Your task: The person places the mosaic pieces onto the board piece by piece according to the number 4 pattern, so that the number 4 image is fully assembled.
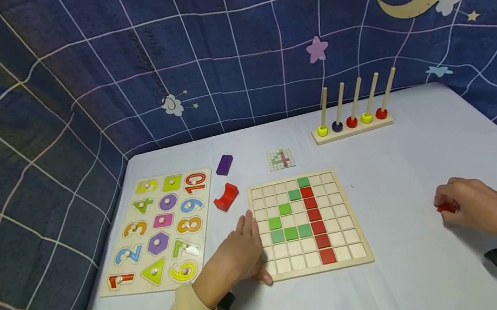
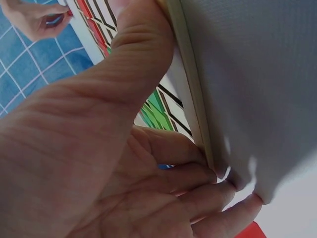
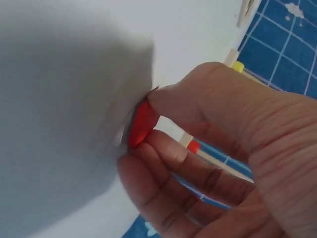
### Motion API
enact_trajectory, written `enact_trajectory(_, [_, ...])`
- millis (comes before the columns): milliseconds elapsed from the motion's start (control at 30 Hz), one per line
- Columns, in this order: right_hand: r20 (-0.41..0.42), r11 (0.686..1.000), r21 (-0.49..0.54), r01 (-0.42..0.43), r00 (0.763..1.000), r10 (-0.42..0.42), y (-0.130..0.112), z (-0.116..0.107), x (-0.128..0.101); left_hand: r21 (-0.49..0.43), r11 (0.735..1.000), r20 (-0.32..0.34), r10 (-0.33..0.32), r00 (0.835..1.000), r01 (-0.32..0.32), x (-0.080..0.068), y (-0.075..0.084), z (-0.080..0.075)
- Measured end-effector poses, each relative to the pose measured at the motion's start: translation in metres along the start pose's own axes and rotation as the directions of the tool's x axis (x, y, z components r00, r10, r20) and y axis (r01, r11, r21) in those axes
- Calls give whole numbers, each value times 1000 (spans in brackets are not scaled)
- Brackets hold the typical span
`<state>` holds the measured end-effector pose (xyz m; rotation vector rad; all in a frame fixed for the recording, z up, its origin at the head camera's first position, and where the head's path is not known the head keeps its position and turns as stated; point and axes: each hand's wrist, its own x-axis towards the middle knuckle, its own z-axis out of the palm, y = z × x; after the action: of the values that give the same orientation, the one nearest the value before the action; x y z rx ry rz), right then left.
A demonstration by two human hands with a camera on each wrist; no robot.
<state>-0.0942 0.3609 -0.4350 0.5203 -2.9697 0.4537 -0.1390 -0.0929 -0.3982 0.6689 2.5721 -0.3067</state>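
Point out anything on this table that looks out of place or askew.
Two loose blocks, a purple block and a red arch block, lie between the number puzzle and the grid board, belonging to neither. The right hand pinches a red tile off the board. Nothing looks spilled or damaged.

Pale wooden grid board (image 1: 310, 225) beside the left hand (image 1: 240, 252) bearing green and red tiles; red tile (image 1: 447, 207) in the right hand (image 1: 471, 205); navy backdrop (image 1: 69, 86) checked white and pink.
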Motion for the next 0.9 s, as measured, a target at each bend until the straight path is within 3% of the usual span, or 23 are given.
enact_trajectory(167, [-68,993,45,114,992,-110,-14,5,9,-7,1000,-7,6,1000,-6,-1,0,0])
enact_trajectory(400, [51,993,67,92,994,-96,-48,-5,34,-14,1000,-5,7,1000,-7,0,0,0])
enact_trajectory(500, [77,985,100,138,986,-146,-62,-7,45,-19,1000,-3,7,1000,-7,1,0,0])
enact_trajectory(733, [90,929,168,329,933,-347,-100,1,71,-22,1000,-8,8,1000,-8,1,-1,0])
enact_trajectory(900, [109,895,164,415,894,-435,-123,14,90,-16,1000,-5,7,1000,-7,0,-1,0])
